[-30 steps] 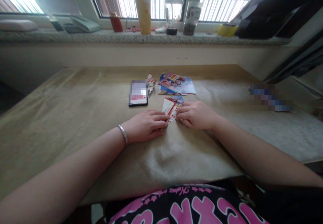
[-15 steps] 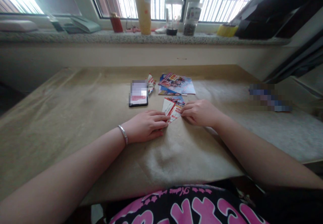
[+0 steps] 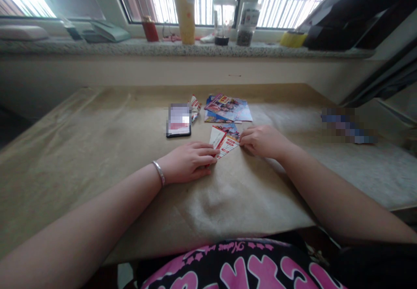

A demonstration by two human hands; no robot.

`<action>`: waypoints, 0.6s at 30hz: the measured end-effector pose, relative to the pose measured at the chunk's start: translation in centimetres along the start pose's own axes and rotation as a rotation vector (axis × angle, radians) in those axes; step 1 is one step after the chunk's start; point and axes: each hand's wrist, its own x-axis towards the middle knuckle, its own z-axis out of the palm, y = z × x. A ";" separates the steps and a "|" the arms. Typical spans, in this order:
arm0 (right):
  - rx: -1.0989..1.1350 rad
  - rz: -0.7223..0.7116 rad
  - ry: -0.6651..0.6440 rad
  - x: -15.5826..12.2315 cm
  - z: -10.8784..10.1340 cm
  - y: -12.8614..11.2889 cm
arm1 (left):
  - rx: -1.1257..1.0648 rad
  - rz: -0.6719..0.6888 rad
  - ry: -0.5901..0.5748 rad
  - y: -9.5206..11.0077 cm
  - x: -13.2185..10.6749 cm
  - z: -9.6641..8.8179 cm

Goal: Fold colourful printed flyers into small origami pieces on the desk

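A folded piece of printed paper [image 3: 224, 140], red, white and blue, lies on the brown paper-covered table [image 3: 97, 141]. My left hand [image 3: 186, 162], with a silver bracelet at the wrist, lies flat with its fingertips pressing the paper's near corner. My right hand [image 3: 262, 141] is curled, its fingertips pressing the paper's right edge. Behind the paper lie a stack of colourful leaflets [image 3: 228, 107] and a small folded paper piece [image 3: 194, 106]. A phone [image 3: 179, 121] lies to the left of them.
A stone windowsill [image 3: 163, 48] behind the table holds a tall orange bottle [image 3: 185, 15], a red cup [image 3: 150, 30], jars [image 3: 246, 28], a yellow object [image 3: 293, 39] and a dark case [image 3: 345, 19]. A blurred object [image 3: 348, 126] lies at the table's right.
My right hand has slid away from me and to the right along the folded paper's edge. My left hand has stayed in place on the near corner.
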 end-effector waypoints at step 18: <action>-0.154 0.170 0.031 -0.5 -0.3 0.3 | -0.015 -0.014 0.013 0.1 0.1 0.0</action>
